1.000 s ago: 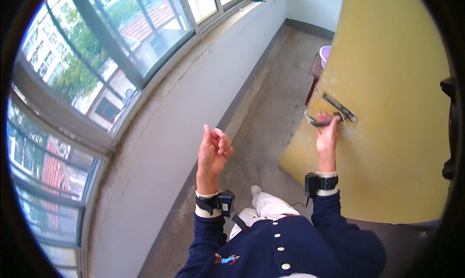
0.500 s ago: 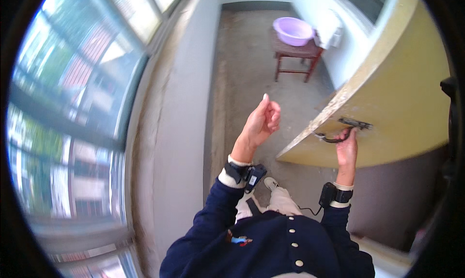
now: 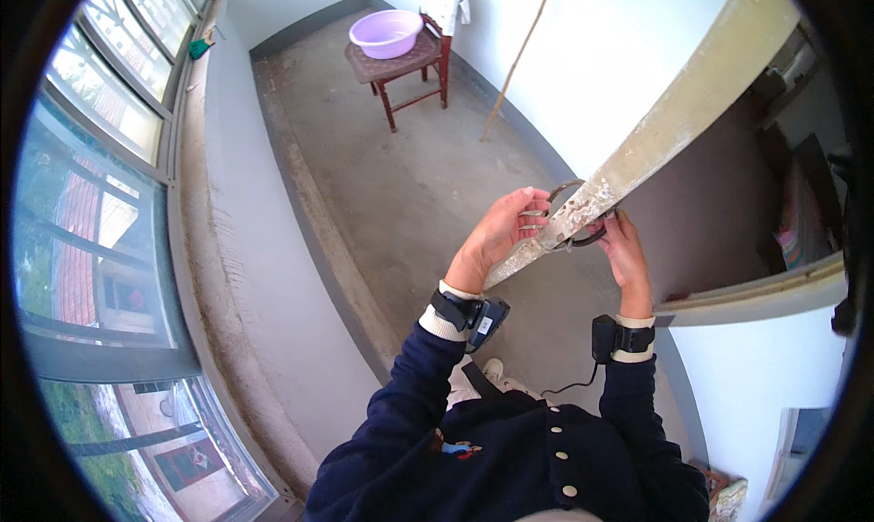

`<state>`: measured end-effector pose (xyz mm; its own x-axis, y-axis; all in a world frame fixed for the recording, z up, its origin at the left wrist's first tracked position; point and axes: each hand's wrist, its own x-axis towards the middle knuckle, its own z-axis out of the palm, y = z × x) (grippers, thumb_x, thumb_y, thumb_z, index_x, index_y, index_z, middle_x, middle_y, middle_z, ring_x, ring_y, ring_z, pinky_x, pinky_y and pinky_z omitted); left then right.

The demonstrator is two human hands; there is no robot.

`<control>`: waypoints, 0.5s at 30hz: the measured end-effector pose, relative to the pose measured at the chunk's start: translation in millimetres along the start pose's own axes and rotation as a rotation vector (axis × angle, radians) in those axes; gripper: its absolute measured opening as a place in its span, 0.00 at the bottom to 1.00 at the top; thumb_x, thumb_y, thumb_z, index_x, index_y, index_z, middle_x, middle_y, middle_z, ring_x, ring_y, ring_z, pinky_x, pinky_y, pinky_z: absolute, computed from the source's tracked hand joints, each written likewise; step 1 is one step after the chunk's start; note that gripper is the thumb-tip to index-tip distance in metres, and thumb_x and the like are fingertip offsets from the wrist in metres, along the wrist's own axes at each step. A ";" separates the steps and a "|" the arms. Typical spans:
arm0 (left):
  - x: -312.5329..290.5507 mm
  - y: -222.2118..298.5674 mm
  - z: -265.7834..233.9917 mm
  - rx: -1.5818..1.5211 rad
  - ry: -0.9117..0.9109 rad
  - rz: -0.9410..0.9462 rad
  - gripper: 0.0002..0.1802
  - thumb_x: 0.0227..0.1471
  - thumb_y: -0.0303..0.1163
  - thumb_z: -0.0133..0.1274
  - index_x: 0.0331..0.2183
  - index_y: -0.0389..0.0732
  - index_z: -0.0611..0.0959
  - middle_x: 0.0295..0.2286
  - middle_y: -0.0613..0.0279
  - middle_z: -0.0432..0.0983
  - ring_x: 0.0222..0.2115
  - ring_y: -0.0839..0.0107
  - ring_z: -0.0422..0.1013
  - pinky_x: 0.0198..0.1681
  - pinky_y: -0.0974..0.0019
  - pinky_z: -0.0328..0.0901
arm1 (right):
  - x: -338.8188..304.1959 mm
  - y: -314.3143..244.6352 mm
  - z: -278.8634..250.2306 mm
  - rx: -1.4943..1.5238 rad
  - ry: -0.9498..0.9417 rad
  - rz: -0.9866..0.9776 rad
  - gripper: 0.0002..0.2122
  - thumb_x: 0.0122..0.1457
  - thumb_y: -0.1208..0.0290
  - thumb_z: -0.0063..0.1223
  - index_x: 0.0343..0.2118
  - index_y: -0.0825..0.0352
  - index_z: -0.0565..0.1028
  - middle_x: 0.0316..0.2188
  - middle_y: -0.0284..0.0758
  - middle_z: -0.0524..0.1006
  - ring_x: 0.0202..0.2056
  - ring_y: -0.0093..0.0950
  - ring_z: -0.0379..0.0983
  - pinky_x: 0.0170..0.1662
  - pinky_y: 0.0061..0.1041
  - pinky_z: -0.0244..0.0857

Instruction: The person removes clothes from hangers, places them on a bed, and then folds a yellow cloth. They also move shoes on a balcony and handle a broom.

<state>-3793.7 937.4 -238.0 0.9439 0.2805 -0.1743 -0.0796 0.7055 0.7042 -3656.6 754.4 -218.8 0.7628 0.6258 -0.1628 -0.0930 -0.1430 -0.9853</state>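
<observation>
In the head view, the only one I have, the pale yellow door shows almost edge-on, its chipped free edge slanting between my two hands toward its bottom corner at lower left. A curved handle juts from the edge's left side and a dark handle from its right, which I take to be why the hands are split across it. My left hand has a loose, half-curled grip, fingers parted at the curved handle; I cannot tell whether they touch it. My right hand has its grip closed around the dark handle, presumably to steady the door. Farther off, a purple basin fills most of a chair, near the seat's back edge, probably because the seat gives it level support; a white cloth hangs over the backrest, likely draped there for storage.
</observation>
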 end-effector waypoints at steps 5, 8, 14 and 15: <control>11.3 -1.3 -3.3 -0.054 -0.144 -0.099 0.17 0.56 0.42 0.41 0.40 0.40 0.74 0.37 0.63 0.72 0.34 0.73 0.70 0.36 0.71 0.65 | -46.9 -30.3 4.6 -0.919 -0.037 -0.087 0.28 0.58 0.63 0.45 0.56 0.73 0.50 0.50 0.46 0.65 0.44 0.29 0.68 0.43 0.28 0.63; 13.2 4.7 -3.9 -0.030 -0.191 -0.166 0.17 0.56 0.43 0.41 0.40 0.41 0.74 0.36 0.63 0.73 0.33 0.72 0.71 0.35 0.71 0.65 | -86.4 -48.3 15.4 -0.659 -0.191 0.008 0.29 0.58 0.65 0.45 0.56 0.74 0.47 0.49 0.48 0.66 0.41 0.30 0.71 0.40 0.26 0.66; 21.3 16.4 4.4 -0.035 -0.340 -0.296 0.15 0.56 0.42 0.41 0.38 0.43 0.75 0.33 0.65 0.74 0.31 0.74 0.70 0.34 0.72 0.65 | -144.6 -67.4 -15.0 -0.408 0.023 0.176 0.20 0.59 0.60 0.42 0.42 0.76 0.64 0.34 0.44 0.75 0.32 0.29 0.74 0.30 0.23 0.70; 25.5 21.5 4.4 -0.021 -0.311 -0.265 0.15 0.56 0.42 0.41 0.37 0.43 0.75 0.33 0.66 0.74 0.31 0.75 0.70 0.34 0.72 0.65 | -149.5 -67.0 -19.1 -0.381 0.080 0.194 0.20 0.60 0.58 0.40 0.41 0.76 0.66 0.33 0.44 0.76 0.31 0.28 0.75 0.29 0.23 0.69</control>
<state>-3770.0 956.8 -224.2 0.9842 -0.1210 -0.1292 0.1762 0.7410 0.6479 -3752.2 655.8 -127.4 0.8033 0.4999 -0.3236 -0.0081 -0.5342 -0.8453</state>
